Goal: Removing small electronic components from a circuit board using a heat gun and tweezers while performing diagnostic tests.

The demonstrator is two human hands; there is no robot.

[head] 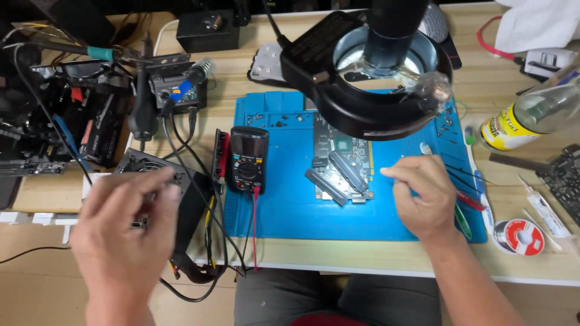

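While the head camera looks straight down, I see my right hand (423, 196) resting on the blue silicone work mat (290, 205), fingers curled shut in a loose fist just beside the green rectangular circuit board (341, 163); whether they pinch anything I cannot tell. The board lies flat on the mat under the black ring-shaped magnifier lamp (368, 78), with long grey slots along its near edge. I judge it light and stiff but fragile, best held by its bare edges, never by the soldered parts. My left hand (124, 235) is blurred, hovering over the black square fan unit (154, 172) at the counter's left, fingers bent inward; I cannot say whether it holds something. Between the hands stands a black handheld multimeter (249, 158) with red and black leads trailing off the front edge. The pale wooden counter (362, 256) is crowded: a soldering station (178, 87) behind, a red solder reel (519, 236) and a clear plastic bottle with yellow label (531, 118) to the right.
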